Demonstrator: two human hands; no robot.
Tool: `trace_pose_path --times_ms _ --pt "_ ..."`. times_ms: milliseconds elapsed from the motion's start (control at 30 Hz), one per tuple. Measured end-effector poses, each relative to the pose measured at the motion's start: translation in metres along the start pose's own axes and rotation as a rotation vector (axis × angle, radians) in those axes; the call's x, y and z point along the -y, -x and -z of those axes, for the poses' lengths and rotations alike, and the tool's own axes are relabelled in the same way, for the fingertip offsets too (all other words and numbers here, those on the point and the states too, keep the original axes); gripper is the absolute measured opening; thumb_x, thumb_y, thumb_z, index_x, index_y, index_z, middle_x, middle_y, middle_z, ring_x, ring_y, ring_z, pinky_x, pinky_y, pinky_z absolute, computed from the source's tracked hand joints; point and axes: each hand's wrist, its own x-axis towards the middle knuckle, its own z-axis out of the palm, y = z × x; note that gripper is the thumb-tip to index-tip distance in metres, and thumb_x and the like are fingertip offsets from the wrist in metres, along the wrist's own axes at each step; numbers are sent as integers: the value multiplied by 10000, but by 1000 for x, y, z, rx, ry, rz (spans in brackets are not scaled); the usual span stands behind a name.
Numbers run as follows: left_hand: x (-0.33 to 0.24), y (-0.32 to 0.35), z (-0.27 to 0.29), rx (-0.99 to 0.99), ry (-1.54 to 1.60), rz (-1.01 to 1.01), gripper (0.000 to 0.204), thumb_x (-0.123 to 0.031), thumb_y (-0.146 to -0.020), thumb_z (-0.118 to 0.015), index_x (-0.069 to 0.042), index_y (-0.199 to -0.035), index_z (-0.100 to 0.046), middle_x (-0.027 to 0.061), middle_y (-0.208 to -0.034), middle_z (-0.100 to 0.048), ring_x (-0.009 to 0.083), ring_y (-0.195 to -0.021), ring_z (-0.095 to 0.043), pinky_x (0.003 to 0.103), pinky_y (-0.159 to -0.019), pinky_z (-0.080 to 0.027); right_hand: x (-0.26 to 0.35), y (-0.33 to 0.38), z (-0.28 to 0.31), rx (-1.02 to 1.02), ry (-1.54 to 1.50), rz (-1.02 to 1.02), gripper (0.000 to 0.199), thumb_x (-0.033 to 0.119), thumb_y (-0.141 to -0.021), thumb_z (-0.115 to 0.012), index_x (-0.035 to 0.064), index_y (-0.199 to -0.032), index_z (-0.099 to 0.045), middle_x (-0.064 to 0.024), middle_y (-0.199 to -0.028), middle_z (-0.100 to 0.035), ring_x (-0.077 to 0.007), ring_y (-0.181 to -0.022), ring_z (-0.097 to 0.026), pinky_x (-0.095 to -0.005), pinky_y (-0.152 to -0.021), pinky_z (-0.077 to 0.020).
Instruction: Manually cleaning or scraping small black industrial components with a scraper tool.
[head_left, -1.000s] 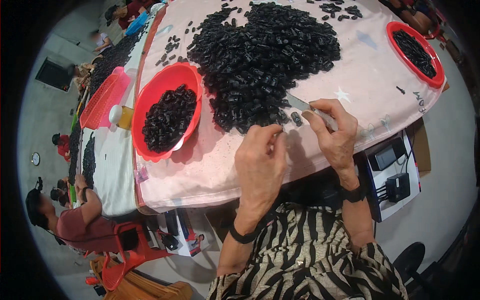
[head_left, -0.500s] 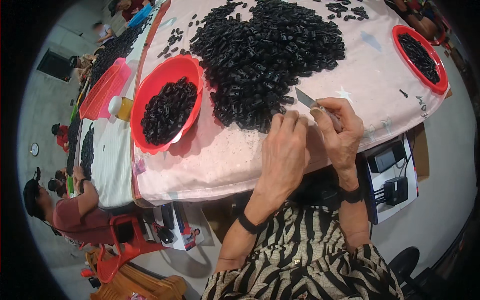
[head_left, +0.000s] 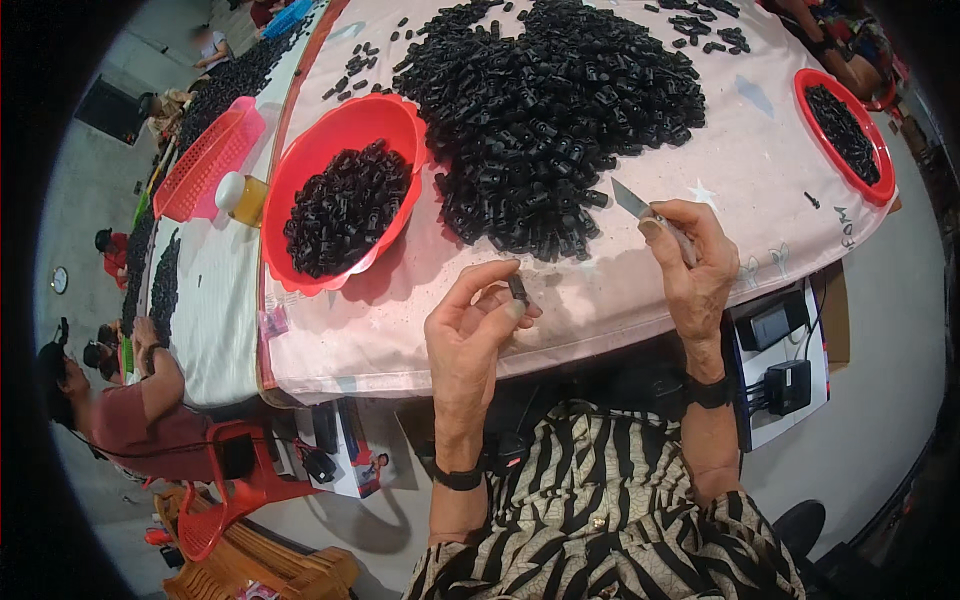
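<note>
Pink table (head_left: 620,300), black pile (head_left: 560,110) ahead; left grip (head_left: 470,335) pinches piece (head_left: 518,289), right (head_left: 690,270) clamps blade (head_left: 632,200).

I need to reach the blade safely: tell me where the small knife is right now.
In the head view, the small knife is in the right hand, blade pointing up-left at the near edge of the black parts pile.

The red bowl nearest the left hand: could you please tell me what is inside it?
The red bowl holds a heap of small black plastic pieces, much like the big pile on the pink cloth. Its inner wall shows bare along the upper side; the bottom is covered.
</note>
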Motion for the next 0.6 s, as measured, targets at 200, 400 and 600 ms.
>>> trace_pose_path --times_ms 200,400,600 --pt "2 1 12 66 130 11 362 -6 -805 -597 44 -1162 -573 89 -946 -635 108 -776 -614 174 -635 -452 1 1 -4 23 16 -19 161 59 -828 -699 -10 -952 -624 -58 -769 -654 -100 -673 -590 -230 -583 -470" --pt "8 2 15 77 78 -60 389 19 -785 -604 33 -1172 -570 127 -1083 -627 143 -867 -592 226 -744 -465 -2 2 -5 22 61 -18 162 60 -824 -700 -8 -951 -626 -58 -772 -655 -109 -687 -593 -251 -616 -479" --pt "9 4 15 85 129 -57 398 20 -800 -601 25 -1196 -567 120 -1069 -628 142 -862 -594 235 -746 -472 -3 3 -4 35 77 -18 150 62 -825 -694 -7 -941 -628 -62 -773 -657 -114 -695 -599 -252 -621 -476"
